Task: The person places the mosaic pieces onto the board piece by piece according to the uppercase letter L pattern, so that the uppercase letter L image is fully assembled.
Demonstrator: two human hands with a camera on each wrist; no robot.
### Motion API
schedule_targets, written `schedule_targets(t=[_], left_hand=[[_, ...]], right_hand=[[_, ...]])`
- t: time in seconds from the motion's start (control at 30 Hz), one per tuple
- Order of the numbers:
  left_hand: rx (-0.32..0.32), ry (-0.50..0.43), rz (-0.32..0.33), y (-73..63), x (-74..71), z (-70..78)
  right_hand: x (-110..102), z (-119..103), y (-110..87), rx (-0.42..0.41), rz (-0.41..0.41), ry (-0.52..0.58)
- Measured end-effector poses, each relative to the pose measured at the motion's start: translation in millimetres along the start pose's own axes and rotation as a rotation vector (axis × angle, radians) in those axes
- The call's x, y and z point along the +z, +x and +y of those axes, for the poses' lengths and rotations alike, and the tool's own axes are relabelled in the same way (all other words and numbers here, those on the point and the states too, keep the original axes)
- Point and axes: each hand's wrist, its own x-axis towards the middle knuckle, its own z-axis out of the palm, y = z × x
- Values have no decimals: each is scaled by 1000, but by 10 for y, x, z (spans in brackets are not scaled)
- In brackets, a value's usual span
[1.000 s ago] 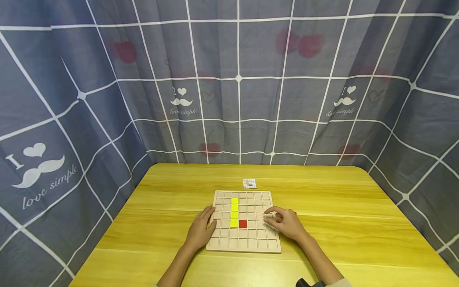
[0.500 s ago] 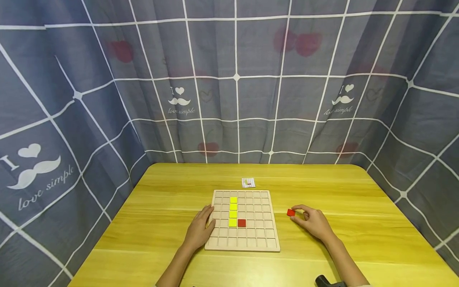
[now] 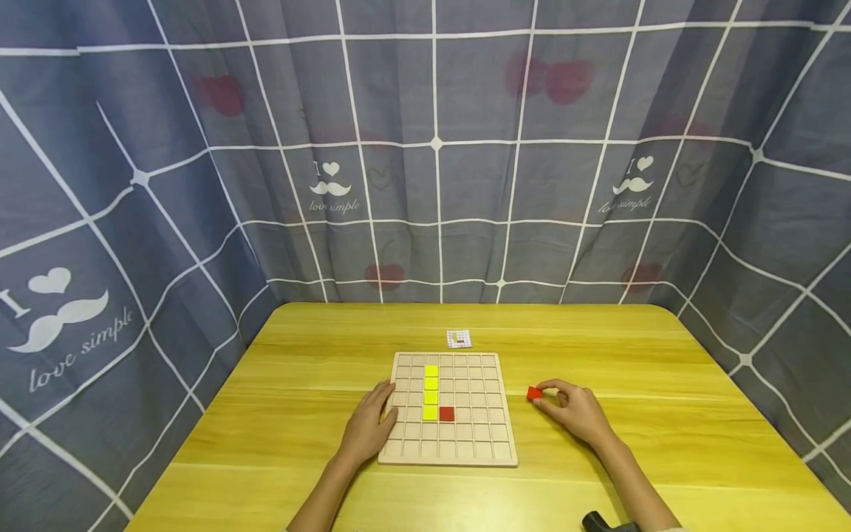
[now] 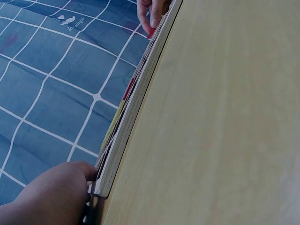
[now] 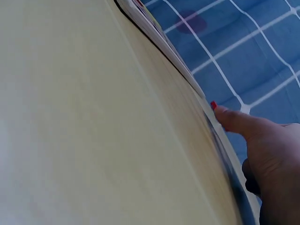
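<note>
A light wooden grid board (image 3: 474,447) lies on the table, with a column of several yellow tiles (image 3: 431,397) and one red tile (image 3: 447,414) beside the lowest of them. My left hand (image 3: 364,427) rests at the board's left edge, fingers relaxed along it; the left wrist view has the thumb at the board's corner. To the right of the board, my right hand (image 3: 577,412) pinches a second red tile (image 3: 534,393) between thumb and fingertips. A red sliver of this tile shows past the thumb in the right wrist view.
A small card (image 3: 459,339) printed with a coloured grid lies just behind the board. The wooden table (image 3: 319,340) reaches back to a blue-grey checked curtain (image 3: 465,185), which also hangs on both sides.
My right hand has moved right from the board's right edge to the loose red tile and taken it between thumb and fingers. My left hand has stayed at the board's edge.
</note>
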Motion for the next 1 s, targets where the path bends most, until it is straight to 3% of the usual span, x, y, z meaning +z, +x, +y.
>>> schedule_targets(t=[0.3,0.47,0.77,1.0], left_hand=[[2,-6,-6,3,-21,17],[5,-5,-6,15,-21,13],[1,-1,-6,20,-19,9],[-2,0,-3,4,-15,16]], right_hand=[[236,-357,20,-153,-78,154],[362,-555,26,-203,-124,172],[523,-739,71,-277,-115,119],[623,-829,107,-282,-126,15]])
